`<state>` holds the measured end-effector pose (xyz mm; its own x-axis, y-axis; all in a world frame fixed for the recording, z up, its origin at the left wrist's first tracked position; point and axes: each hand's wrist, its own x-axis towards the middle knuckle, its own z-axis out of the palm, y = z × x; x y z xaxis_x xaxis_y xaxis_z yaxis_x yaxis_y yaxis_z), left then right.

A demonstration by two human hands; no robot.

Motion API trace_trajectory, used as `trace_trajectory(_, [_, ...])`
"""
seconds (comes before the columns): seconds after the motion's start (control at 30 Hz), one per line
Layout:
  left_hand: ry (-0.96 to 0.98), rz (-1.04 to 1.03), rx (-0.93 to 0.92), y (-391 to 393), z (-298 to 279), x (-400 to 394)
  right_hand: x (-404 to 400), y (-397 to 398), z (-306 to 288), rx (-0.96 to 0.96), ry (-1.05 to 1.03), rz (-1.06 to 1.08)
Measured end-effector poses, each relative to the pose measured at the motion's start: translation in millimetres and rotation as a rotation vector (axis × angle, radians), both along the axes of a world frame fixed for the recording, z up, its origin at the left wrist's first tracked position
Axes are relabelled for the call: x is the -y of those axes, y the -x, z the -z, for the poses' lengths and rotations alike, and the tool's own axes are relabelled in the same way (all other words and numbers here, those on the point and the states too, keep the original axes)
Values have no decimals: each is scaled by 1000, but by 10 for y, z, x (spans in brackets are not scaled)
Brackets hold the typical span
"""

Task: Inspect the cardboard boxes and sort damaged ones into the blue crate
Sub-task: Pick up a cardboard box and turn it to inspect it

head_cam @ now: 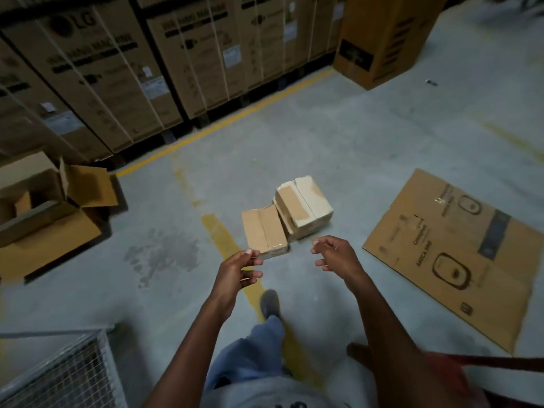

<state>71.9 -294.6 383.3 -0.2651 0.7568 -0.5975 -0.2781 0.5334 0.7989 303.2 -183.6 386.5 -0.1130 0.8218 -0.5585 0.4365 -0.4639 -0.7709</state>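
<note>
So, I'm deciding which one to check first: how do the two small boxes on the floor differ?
The near box is darker brown and lies low and flat; the far box is paler, taller and sits tilted. The far box shows torn, ragged top edges; the near box looks neater. Both are closed, touching, and in neither hand.

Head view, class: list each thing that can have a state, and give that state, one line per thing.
Left hand: fingers loosely curled, holding nothing.
Right hand: fingers loosely curled, holding nothing.
Flat box: closed, on the floor.
Pale box: closed, top dented, stacked on another.
Big box: flaps open.
Cardboard sheet: flattened on the floor.
</note>
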Motion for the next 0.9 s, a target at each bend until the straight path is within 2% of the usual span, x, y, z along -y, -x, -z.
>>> trace_trajectory(0.2, [46,23,14,26,459,-1288,-1208,-75,499,54,94,-20])
trace_trajectory(0.57, [289,127,6,151,1514,-3369,-3198,-177,1415,73,275,-21])
trace_trajectory(0.73, [403,119,-6,172,2279,-4054,-3939,-318,2250,156,330,-44])
trace_trajectory(0.9, [445,105,-33,26,3188,-4507,-4550,-284,3358,340,312,-287])
